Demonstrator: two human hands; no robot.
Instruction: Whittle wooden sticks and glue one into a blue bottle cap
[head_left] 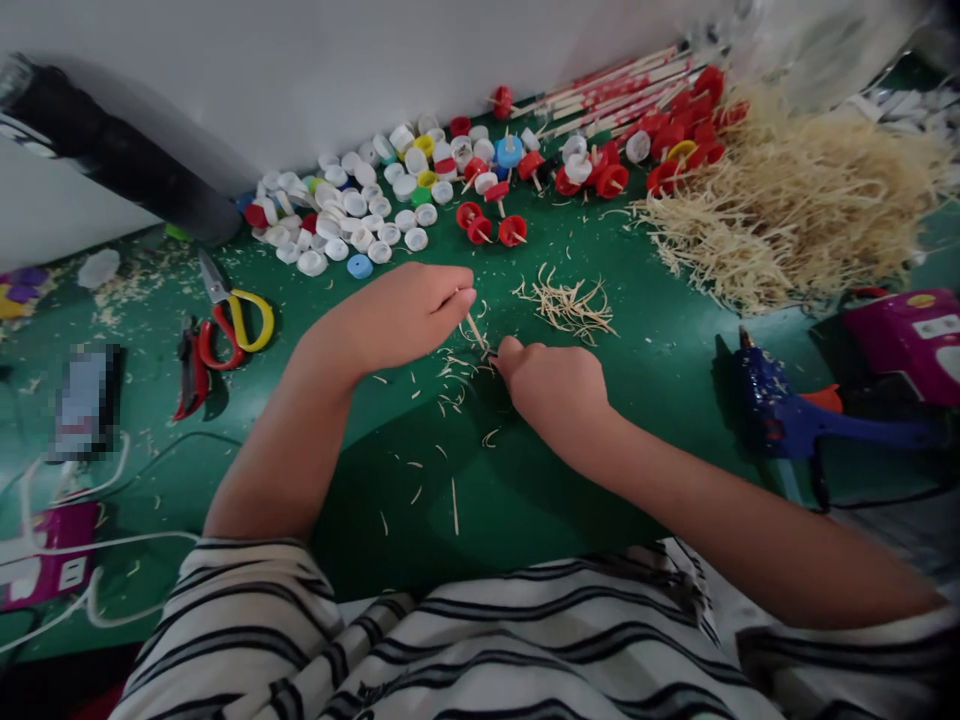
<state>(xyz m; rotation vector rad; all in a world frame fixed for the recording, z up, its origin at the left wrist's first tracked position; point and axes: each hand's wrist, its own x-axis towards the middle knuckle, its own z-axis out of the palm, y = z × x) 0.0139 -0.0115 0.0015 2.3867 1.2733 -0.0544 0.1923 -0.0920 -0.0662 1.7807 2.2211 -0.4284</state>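
Note:
My left hand (409, 315) is closed, with a thin pale wooden stick (475, 331) pinched between thumb and fingers. The stick slants down toward my right hand (555, 390), which is closed in a fist at its lower end. A small dark bit shows by the right thumb; the rest of what that hand grips is hidden. Curled wood shavings (454, 375) lie scattered on the green tabletop (405, 470) beneath both hands. Just beyond my right hand is a small heap of thin shavings (570, 303).
White and coloured bottle caps (352, 205) spread along the back, near red caps pierced by sticks (611, 180). A big shavings pile (802, 210) and a blue glue gun (795, 415) lie right. Scissors (240, 315), red-handled cutters (193, 370) and a phone (84, 402) lie left.

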